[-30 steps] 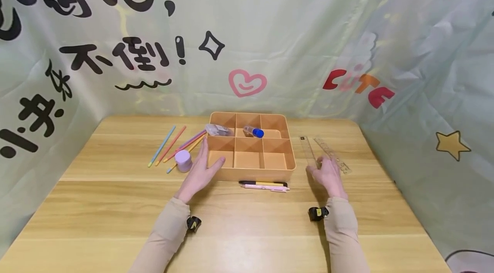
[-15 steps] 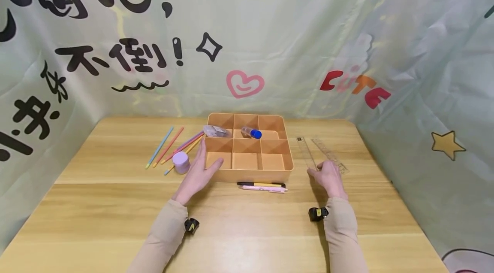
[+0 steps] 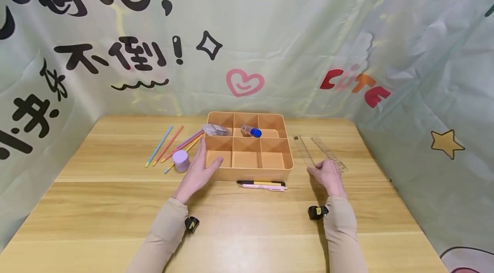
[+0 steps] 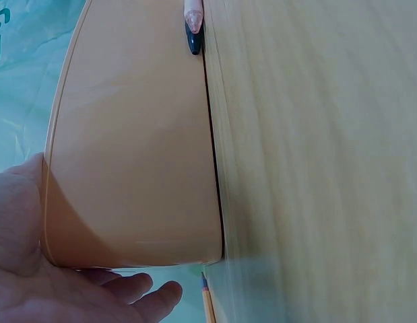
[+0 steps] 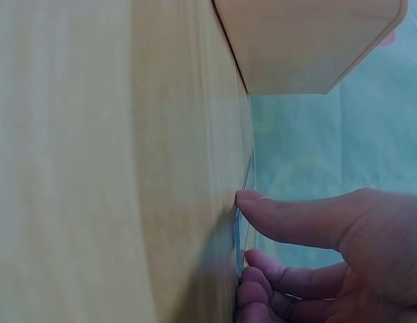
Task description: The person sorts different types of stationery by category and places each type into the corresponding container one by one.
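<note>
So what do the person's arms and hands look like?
Long, plain beige cloth sleeves cover both arms. The left wrist has a small, boxy black gadget with a yellow mark; the right wrist has a matching gadget. The left hand and right hand wear no gloves.

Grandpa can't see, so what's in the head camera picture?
A person's left hand touches an orange six-part box on a table; the right hand pinches one clear ruler beside another. The box's back row holds a packet and a blue-capped tube; coloured sticks and a lilac pot are left of it, two pens in front.
</note>
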`<state>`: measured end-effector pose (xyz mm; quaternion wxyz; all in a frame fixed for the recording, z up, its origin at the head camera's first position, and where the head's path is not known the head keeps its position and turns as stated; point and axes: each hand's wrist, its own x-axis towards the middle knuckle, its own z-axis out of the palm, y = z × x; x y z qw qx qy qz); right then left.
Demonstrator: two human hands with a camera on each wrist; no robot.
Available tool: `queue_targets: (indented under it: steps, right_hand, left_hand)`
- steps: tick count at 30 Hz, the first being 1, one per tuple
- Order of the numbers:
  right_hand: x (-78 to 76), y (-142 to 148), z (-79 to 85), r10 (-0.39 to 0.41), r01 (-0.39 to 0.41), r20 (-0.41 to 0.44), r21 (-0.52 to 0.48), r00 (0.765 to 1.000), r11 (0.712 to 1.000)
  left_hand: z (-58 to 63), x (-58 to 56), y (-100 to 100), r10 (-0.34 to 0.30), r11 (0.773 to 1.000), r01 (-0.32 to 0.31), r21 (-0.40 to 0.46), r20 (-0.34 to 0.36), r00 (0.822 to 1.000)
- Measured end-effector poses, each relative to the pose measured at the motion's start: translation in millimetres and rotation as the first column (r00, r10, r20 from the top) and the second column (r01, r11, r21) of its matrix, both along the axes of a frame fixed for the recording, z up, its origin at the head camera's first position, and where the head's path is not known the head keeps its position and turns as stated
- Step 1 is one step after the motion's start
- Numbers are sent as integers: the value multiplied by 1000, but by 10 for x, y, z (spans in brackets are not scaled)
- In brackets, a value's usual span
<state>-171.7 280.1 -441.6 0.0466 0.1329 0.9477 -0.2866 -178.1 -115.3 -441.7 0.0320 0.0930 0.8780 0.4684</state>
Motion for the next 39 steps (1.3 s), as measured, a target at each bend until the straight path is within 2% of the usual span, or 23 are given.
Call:
queue_targets:
  steps: [10,18,39]
  right_hand:
    - [17,7,4,4,-4,-7,1,1000,1000]
    - [2,32,23,-9,9,29,-24,1000,1000]
    - [30,92,-8,3,-4,-25,-39,1000,999]
  left_hand:
    - [-14,6,-6,-1,1000,1,3,-1,1000]
    - [-25,-2,-14,3,1000,-3,5,-10,1000]
    - [-17,-9,-8,2,1000,-2,-5,7,1000]
